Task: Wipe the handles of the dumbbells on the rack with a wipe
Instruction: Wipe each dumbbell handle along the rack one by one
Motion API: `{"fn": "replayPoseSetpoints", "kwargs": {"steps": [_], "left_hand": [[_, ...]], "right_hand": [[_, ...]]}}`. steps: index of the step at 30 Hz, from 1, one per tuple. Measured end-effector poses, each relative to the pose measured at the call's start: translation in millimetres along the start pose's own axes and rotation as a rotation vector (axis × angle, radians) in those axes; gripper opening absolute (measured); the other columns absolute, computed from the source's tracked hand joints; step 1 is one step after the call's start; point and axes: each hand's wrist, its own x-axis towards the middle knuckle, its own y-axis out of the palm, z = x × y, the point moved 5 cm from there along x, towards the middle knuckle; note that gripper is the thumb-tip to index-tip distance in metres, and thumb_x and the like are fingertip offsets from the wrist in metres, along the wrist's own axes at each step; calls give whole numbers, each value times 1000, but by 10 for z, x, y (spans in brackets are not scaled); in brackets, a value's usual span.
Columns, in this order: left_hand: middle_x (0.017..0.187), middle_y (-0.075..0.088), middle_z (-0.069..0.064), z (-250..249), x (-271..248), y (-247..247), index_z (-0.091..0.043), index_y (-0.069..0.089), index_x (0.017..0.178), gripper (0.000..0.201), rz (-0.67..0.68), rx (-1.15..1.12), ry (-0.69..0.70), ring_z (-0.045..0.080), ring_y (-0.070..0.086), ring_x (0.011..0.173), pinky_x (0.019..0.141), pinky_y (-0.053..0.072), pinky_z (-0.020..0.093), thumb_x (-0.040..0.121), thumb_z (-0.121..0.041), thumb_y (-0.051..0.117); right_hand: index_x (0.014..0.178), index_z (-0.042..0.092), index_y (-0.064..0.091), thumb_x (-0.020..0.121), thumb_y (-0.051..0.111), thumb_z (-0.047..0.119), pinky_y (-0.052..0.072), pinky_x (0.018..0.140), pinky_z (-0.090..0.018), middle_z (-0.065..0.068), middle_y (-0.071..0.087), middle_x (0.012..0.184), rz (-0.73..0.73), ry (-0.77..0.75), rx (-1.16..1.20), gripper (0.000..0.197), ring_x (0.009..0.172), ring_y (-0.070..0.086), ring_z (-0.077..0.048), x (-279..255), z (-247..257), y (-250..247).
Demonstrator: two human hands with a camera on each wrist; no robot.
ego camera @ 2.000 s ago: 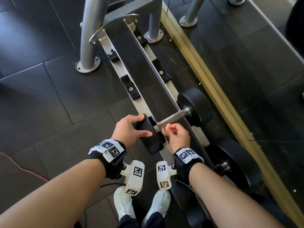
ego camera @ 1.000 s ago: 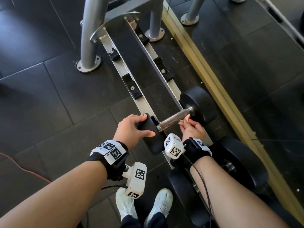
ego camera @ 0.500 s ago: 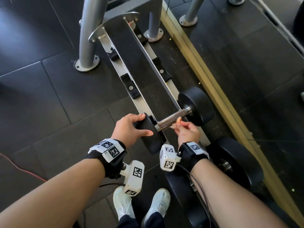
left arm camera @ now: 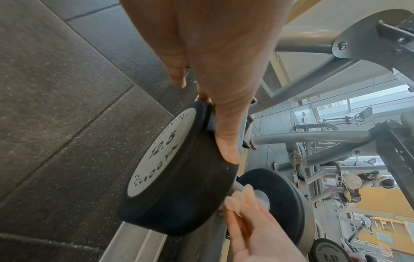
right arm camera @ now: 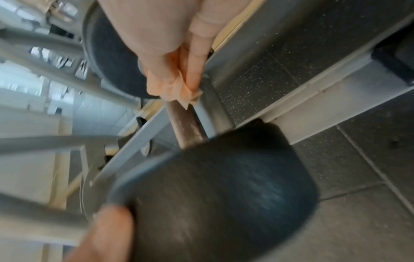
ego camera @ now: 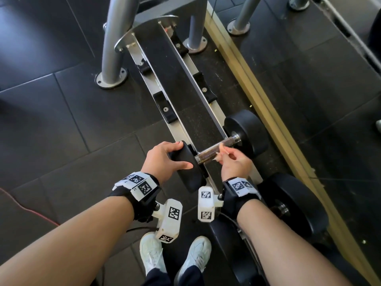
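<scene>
A black dumbbell lies across the rack rails, its knurled metal handle (ego camera: 208, 154) between a near head (ego camera: 188, 174) and a far head (ego camera: 247, 133). My left hand (ego camera: 162, 158) grips the near head from above, thumb on one side and fingers on the other; the left wrist view shows that head (left arm camera: 170, 168) marked 12.5. My right hand (ego camera: 234, 162) pinches a small pale wipe (ego camera: 223, 150) against the handle, about midway and toward the far head. In the right wrist view the crumpled wipe (right arm camera: 172, 92) sits on the handle (right arm camera: 186, 124).
A larger black dumbbell (ego camera: 292, 203) rests on the rack just right of my right forearm. Empty black cradles (ego camera: 165, 109) line the rails farther up. Grey rack posts (ego camera: 111, 48) stand bolted to the floor. A yellowish strip (ego camera: 268, 112) runs along the right. A red cable (ego camera: 24, 209) crosses the floor at left.
My right hand slid the wipe along the handle from the near head toward the far head, then back a little toward the middle. The left hand has kept its grip on the near head.
</scene>
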Motion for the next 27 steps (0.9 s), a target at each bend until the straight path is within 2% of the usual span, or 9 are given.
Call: {"fn": "replayPoseSetpoints", "kwargs": {"steps": [5,10,13,16,18,20,22,24,27], "left_hand": [[113,57,-21,-10,-5,6,-30,63,128,72,5,-9,0,1,51,110,92,32,16,62,-37,90],[114,56,-23,17,-6,12,-32,63,128,72,7,-35,-5,-1,50,110,92,32,16,62,-39,90],[113,56,-25,33,-5,22,-33,63,127,71,1,-53,-4,-2,50,111,92,32,16,62,-39,90],[113,56,-26,47,-12,23,-32,64,127,71,-2,-78,-11,-3,50,110,92,32,14,62,-36,91],[113,56,-25,47,-8,26,-31,64,127,71,-3,-85,-12,-3,50,109,91,32,13,61,-36,91],[112,56,-26,46,-11,24,-32,64,127,71,-4,-96,-14,-4,49,108,88,30,9,61,-35,91],[114,56,-25,55,-14,23,-32,64,128,72,-3,-109,-13,-4,49,108,87,29,8,61,-35,91],[115,57,-24,59,-17,24,-32,63,128,73,-2,-115,-8,-2,48,111,92,31,14,61,-36,91],[115,57,-25,73,-10,34,-33,63,127,73,-10,-122,-9,-2,48,113,93,31,16,60,-36,91]], "right_hand": [[95,23,79,88,73,22,57,81,-25,8,75,88,310,-70,-205,9,86,71,-9,-162,37,129],[105,26,75,91,68,24,53,78,-15,16,63,100,229,-291,-385,15,86,62,1,100,332,-84],[113,16,73,96,62,18,55,91,-28,0,64,114,280,-381,-510,21,99,64,-11,41,359,20],[112,12,75,96,61,17,52,96,-35,-5,65,110,399,-402,-551,21,99,64,-20,-47,373,154],[108,17,76,96,62,17,54,89,-26,1,68,100,478,-358,-569,18,91,65,-13,-20,410,170],[106,20,75,95,63,17,51,71,-9,11,66,90,541,-347,-551,17,80,64,-2,59,515,153],[108,21,74,95,63,17,49,71,-9,12,63,93,530,-470,-597,17,83,61,-1,161,698,145],[108,17,74,96,61,14,51,83,-18,5,63,102,497,-638,-687,18,92,60,-6,249,876,183],[109,13,73,92,63,6,51,90,-27,-4,61,110,515,-886,-942,20,102,58,-16,279,975,307]]}}
